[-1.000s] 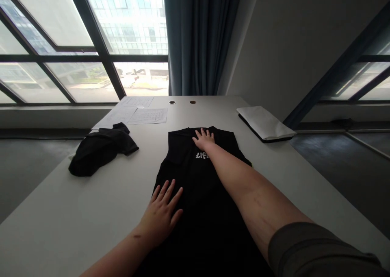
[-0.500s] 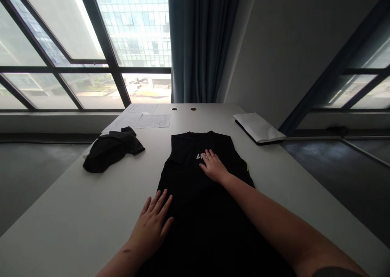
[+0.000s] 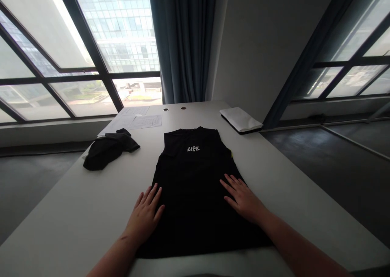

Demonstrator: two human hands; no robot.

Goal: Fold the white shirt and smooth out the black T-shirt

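Observation:
A black shirt (image 3: pixel 195 195) lies spread flat on the white table (image 3: pixel 94 212), its neckline at the far end and its hem near me. White lettering (image 3: pixel 193 149) on its upper part appears upside down from here. My left hand (image 3: pixel 146 210) rests flat on the shirt's left edge, fingers stretched and slightly apart. On the right edge, lower down the body, my right hand (image 3: pixel 242 197) lies with its fingers spread. Neither hand grips the cloth. A small yellow bit (image 3: pixel 232 153) shows at the shirt's right side.
Left of the shirt lies a crumpled dark cloth (image 3: pixel 106 149), with paper sheets (image 3: pixel 143 121) behind it. A folded white and black item (image 3: pixel 241 120) sits at the far right. Two round holes pierce the table's far end, before a blue curtain (image 3: pixel 185 45) and windows.
My right hand has moved from the lettering down to the shirt's right edge, uncovering the print. My left hand stays at the left edge. The view has shifted, and the hem now shows.

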